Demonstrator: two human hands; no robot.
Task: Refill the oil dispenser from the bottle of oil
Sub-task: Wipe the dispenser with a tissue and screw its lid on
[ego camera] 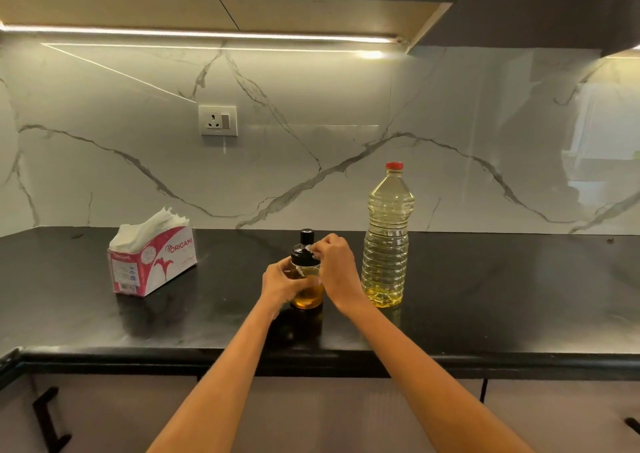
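Black stone tabletop (485, 296), marble backsplash. Frame centre: left hand (278, 284) grips small glass oil dispenser (307, 291); right hand (337, 265) pinches something white at its black cap (304, 257). Brace base, twist cap straight. Red-capped clear plastic oil bottle (386, 244) just right, closed.

The tissue box (152, 262) reads "ORIGAMI" on its long side and on its end.

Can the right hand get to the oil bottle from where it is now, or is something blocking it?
Probably yes. The right hand is at the dispenser lid with a bit of tissue, and the oil bottle stands capped just to its right with bare countertop around it. It would need to let go first.
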